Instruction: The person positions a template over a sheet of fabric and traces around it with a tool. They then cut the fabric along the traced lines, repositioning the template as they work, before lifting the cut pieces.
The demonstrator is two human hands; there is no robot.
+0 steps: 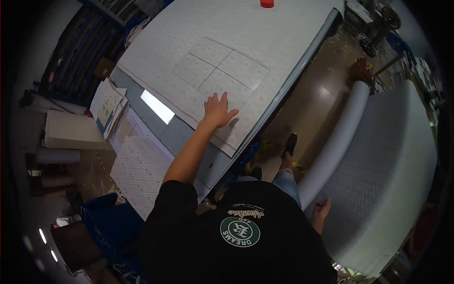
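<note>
My left hand (218, 112) lies palm down with spread fingers on a pale patterned fabric (161, 57) that covers a large table. Its fingertips are at the near edge of a clear rectangular sheet (236, 64) marked with dark crossing lines, which rests flat on the fabric. Down at my right side hangs my right hand (322, 207), its fingers curled in and nothing visible in them. It is close to a long whitish roll (338, 146) and a wide quilted grey-white material (373, 170).
A red round object (266, 3) sits at the table's far end. The table's grey near edge (182, 135) carries a bright reflection. To the left are a stack of papers (108, 106), a quilted white piece (139, 165) and a blue chair (106, 220). Machinery (383, 19) stands far right.
</note>
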